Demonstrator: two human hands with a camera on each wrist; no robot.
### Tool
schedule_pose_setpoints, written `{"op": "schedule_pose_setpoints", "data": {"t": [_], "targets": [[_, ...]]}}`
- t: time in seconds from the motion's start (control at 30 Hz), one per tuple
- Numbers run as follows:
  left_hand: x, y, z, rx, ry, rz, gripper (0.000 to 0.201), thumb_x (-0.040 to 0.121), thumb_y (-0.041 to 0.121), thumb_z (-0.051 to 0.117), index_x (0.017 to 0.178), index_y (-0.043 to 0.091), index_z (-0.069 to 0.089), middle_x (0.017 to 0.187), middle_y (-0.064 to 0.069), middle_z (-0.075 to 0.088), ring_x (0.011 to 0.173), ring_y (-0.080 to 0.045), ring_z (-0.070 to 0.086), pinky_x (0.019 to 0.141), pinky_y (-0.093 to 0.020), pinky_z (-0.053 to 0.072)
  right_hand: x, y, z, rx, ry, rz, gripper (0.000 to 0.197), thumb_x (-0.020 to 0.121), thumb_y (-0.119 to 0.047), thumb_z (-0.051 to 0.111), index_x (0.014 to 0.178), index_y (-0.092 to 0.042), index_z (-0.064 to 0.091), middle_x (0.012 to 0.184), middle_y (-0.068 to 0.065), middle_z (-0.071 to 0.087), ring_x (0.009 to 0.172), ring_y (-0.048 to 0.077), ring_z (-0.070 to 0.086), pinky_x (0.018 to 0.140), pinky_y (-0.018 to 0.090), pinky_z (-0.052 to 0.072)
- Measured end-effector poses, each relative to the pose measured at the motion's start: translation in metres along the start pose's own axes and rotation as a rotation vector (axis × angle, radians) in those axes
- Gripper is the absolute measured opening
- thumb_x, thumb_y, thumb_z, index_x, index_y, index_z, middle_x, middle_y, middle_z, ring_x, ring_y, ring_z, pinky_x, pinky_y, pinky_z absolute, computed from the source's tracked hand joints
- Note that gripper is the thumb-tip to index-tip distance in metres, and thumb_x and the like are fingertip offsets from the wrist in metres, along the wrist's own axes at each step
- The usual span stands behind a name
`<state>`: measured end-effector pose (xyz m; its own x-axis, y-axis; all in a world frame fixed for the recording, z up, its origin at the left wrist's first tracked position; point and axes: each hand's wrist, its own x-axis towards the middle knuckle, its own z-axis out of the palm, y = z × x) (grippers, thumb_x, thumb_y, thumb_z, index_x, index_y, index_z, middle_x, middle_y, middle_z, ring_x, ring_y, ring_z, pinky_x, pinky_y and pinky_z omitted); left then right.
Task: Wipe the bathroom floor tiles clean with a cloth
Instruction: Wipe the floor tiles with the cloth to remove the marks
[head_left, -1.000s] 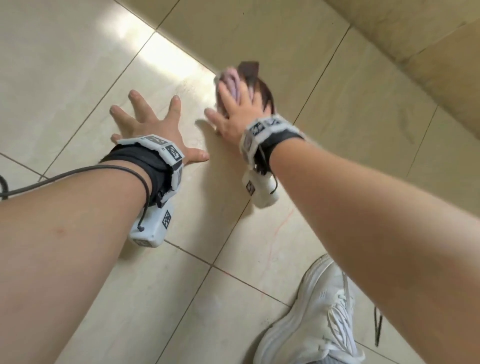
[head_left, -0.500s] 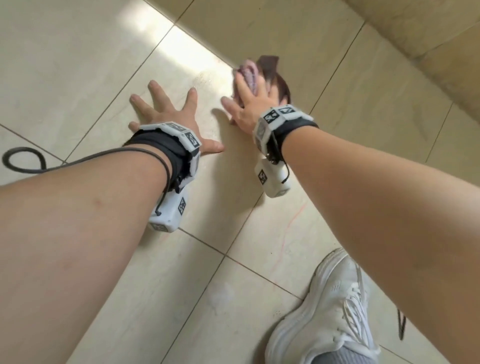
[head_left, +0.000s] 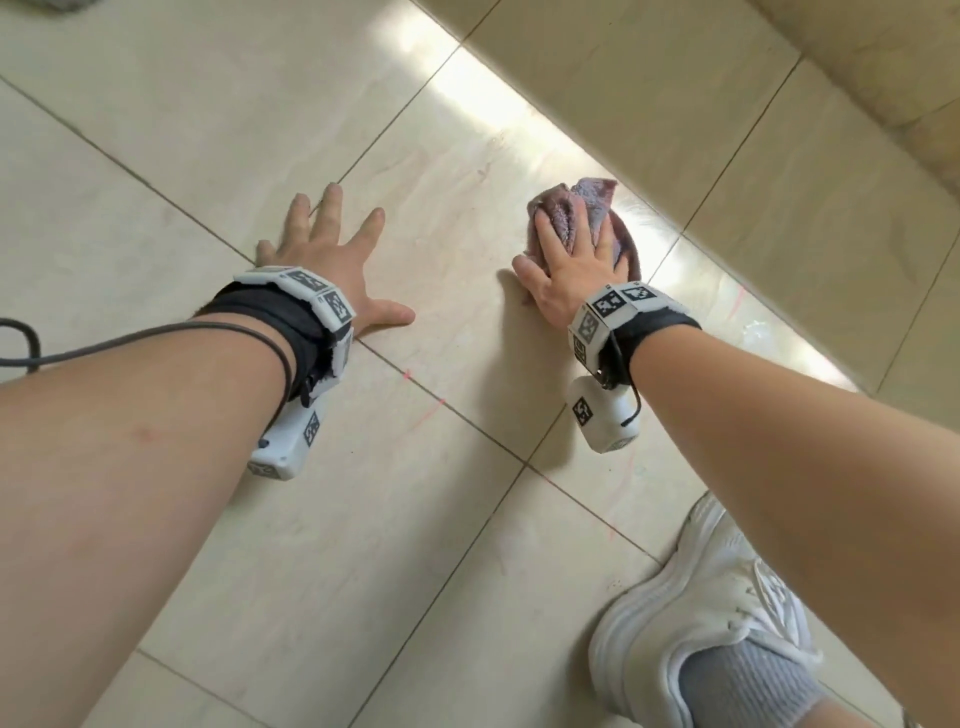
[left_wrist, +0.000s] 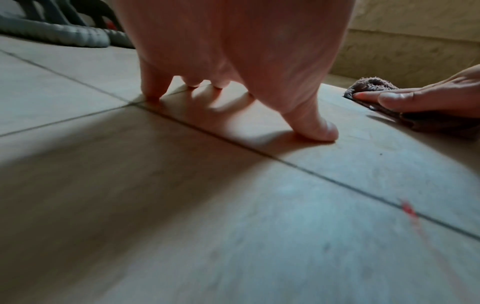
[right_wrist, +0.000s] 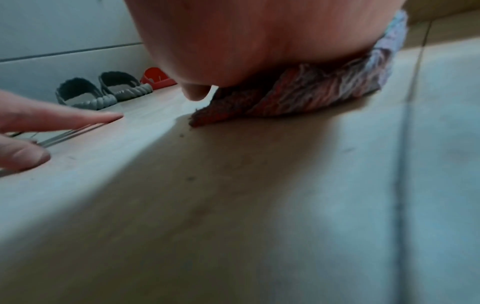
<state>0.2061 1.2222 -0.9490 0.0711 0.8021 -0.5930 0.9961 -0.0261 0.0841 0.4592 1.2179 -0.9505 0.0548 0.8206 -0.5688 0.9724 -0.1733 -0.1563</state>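
Observation:
A crumpled purple-brown cloth (head_left: 584, 205) lies on the beige floor tiles (head_left: 467, 130) near the foot of the wall. My right hand (head_left: 571, 260) presses down on it with straight fingers, thumb out to the left on the tile. The right wrist view shows the cloth (right_wrist: 311, 96) squashed under the palm. My left hand (head_left: 322, 249) rests on the floor to the left, fingers spread, holding nothing. In the left wrist view its fingertips (left_wrist: 319, 131) touch the tile, and the right hand (left_wrist: 420, 96) lies on the cloth (left_wrist: 371, 84) at the far right.
The tiled wall base (head_left: 779, 130) runs along the upper right. My white shoe (head_left: 727, 623) stands at the bottom right. Faint red marks (head_left: 436, 402) sit on a grout line between my arms. Grey slippers (right_wrist: 103, 90) and a red container (right_wrist: 155, 79) are by the far wall.
My right hand has slid the cloth to the right, away from the left hand, so a wide gap lies between them. The left hand has stayed planted on the floor.

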Motion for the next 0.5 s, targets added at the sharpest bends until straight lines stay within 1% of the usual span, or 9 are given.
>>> {"op": "schedule_pose_setpoints", "data": {"t": [0.1,0.23,0.4,0.5], "targets": [[-0.010,-0.021,0.007,-0.014,0.019,-0.030,0.112,0.071,0.079,0.061,0.153,0.043,-0.005,0.161,0.002,-0.024,0.149,-0.028,-0.015,0.115,-0.059,0.012,-0.004,-0.020,0.010,-0.008,0.030,0.028,0.066,0.097,-0.063,0.029,0.153,-0.045,0.000,0.160,-0.007,-0.023,0.147,0.028,-0.020,0.116,0.059,-0.005],[-0.023,-0.043,0.015,-0.055,0.025,-0.049,0.110,0.071,0.078,0.062,0.154,0.043,-0.003,0.161,0.002,-0.023,0.149,-0.027,-0.014,0.115,-0.060,0.011,-0.013,-0.042,0.019,-0.031,0.018,0.031,0.065,0.097,-0.063,0.029,0.153,-0.044,0.000,0.160,-0.007,-0.024,0.147,0.028,-0.020,0.117,0.059,-0.004],[-0.038,-0.069,0.022,-0.087,0.038,-0.044,0.104,0.075,0.074,0.062,0.154,0.043,0.002,0.162,0.003,-0.021,0.150,-0.023,-0.015,0.116,-0.059,0.011,-0.036,-0.082,0.039,-0.059,-0.028,-0.037,0.067,0.097,-0.064,0.028,0.153,-0.043,-0.002,0.159,-0.006,-0.026,0.146,0.028,-0.024,0.117,0.059,-0.005],[-0.040,-0.075,0.024,-0.096,0.040,-0.029,0.101,0.076,0.073,0.062,0.154,0.044,0.004,0.162,0.003,-0.020,0.150,-0.022,-0.015,0.116,-0.058,0.009,-0.058,-0.111,0.060,-0.103,-0.066,-0.105,0.068,0.096,-0.066,0.025,0.152,-0.043,-0.006,0.158,-0.006,-0.029,0.145,0.029,-0.025,0.116,0.059,-0.008]]}}
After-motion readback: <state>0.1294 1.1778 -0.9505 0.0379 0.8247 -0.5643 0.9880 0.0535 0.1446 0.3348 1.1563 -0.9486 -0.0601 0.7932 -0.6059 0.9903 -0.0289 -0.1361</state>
